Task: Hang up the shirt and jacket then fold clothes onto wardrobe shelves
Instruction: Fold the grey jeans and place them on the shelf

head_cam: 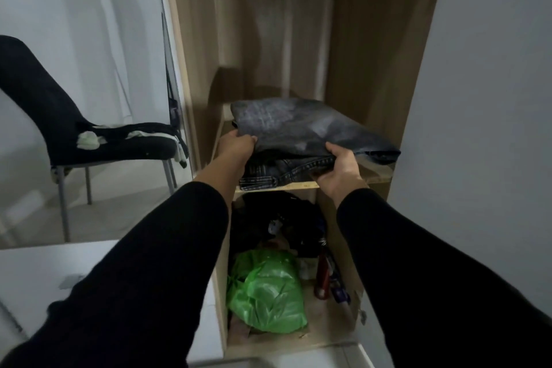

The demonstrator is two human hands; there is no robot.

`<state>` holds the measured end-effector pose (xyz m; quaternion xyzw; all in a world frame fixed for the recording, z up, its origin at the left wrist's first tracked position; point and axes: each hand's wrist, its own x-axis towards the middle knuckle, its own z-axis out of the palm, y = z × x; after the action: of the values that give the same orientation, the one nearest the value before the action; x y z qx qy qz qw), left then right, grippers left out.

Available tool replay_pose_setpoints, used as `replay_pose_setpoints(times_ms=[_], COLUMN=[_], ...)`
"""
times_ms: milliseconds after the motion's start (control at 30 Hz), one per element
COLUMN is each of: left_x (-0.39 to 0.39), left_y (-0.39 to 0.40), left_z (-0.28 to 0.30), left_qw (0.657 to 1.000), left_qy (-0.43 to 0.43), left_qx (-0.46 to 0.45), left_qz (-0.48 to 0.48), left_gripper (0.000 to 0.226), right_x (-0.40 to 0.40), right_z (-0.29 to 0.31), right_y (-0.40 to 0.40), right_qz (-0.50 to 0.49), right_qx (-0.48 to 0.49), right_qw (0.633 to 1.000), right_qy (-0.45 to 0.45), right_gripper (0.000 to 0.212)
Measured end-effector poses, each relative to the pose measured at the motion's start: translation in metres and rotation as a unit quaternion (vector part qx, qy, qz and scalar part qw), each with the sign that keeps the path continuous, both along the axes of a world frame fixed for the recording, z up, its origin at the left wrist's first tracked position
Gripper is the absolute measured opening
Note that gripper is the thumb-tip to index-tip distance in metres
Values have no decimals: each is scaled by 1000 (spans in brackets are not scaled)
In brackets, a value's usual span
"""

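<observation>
A dim room with pale walls holds an open wooden wardrobe, its top cut off by the frame edge and its back panel lost in shadow. To the left stands a black chair with dark and pale clothes draped on its seat; what they are is hard to tell. A white surface fills the lower left corner, only partly in view.

On the wardrobe's shelf lies a stack of folded jeans, grey-black and faded. The top pair lies flat with its long side running from left-rear to right-front, its right end hanging just past the shelf's front edge. The pairs beneath show only their seamed edges.

Below the shelf, the lower compartment holds a green plastic bag, a dark heap behind it too murky to name, and a reddish thing beside the bag.

The left hand grips the stack's left front corner, fingers curled over the fabric. The right hand holds the front edge, thumb on top, fingers hidden underneath. Both arms wear black sleeves.
</observation>
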<state>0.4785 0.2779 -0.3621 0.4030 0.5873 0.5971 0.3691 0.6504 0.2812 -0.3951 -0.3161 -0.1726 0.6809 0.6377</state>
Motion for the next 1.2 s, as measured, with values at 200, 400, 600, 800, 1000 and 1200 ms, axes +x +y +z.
replay_pose_setpoints(times_ms=[200,400,600,800,1000,1200], left_x=[-8,-25,-27,-38,-40,-39], left_y=[99,202,277,315,329,314], left_z=[-7,-13,-18,-26,-40,-31], left_qw=[997,977,984,983,979,973], left_qy=[53,162,148,148,171,194], left_qx=[-53,-121,-99,-102,-103,-97], left_qz=[36,68,23,29,52,73], left_gripper=[31,36,38,42,39,41], right_x=[-9,-28,-39,-39,-45,-49], right_z=[-2,-8,-15,-7,-18,-12], right_y=[88,186,255,287,300,297], right_qz=[-3,-2,-4,17,32,27], right_qx=[-42,-61,-73,-88,-127,-125], right_qw=[999,998,997,995,985,986], right_qy=[23,33,38,-43,-113,-103], right_gripper=[40,45,48,40,46,44])
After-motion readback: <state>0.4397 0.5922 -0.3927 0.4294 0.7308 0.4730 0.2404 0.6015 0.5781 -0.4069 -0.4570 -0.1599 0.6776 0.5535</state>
